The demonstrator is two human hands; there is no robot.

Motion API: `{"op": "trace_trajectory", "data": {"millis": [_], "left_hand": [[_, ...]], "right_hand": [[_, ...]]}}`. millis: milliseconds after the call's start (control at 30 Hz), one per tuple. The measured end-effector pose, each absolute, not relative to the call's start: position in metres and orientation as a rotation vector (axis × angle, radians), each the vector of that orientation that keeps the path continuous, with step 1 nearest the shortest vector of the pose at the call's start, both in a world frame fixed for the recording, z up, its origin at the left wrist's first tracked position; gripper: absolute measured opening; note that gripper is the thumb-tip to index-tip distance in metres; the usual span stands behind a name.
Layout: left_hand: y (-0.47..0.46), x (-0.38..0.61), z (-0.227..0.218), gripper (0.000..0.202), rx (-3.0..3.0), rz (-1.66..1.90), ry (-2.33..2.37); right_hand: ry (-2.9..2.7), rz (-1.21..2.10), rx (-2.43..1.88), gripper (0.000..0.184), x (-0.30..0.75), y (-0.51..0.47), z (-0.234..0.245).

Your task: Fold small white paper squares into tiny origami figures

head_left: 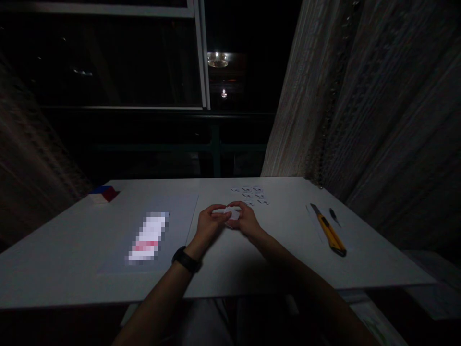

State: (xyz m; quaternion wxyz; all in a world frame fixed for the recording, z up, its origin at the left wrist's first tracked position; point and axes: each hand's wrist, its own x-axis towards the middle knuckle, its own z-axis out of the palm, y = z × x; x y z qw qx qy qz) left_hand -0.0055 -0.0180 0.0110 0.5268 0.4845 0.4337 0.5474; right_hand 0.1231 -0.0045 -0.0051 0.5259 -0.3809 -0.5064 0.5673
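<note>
Over the middle of the white table [230, 269], my left hand [211, 223] and my right hand [248, 222] meet around a small white piece, perhaps paper [232, 213]. Fingers of both hands pinch it from either side, and they cover part of its outline. A dark watch sits on my left wrist. Just beyond my hands lie several small pale pieces with dark curved marks [247, 189], set out in loose rows. The dim light hides their detail.
Left of my hands, a bright pixelated phone-like screen [148, 238] lies on a pale sheet [183, 211]. A red, white and blue block [103, 194] stands at the far left. A yellow box cutter [329, 230] and a small dark pen-like tool [334, 216] lie to the right.
</note>
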Motion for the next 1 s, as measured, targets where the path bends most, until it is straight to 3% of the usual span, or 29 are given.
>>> {"op": "trace_trajectory", "data": {"millis": [367,700,1000], "left_hand": [[-0.0147,-0.0091,0.0086,0.048,1.088,1.299,1.052],[-0.015,-0.0077,0.0036,0.055,1.063,1.239,0.865],[-0.0132,-0.0126,0.0046,0.048,1.005,1.276,0.899]], "right_hand": [[-1.2,1.427,-0.943,0.053,0.1271,-0.0006,-0.0085],[-1.09,1.262,-0.975,0.05,0.1278,0.0001,-0.0085],[-1.106,1.337,-0.935,0.053,0.1272,-0.0004,-0.0117]]}}
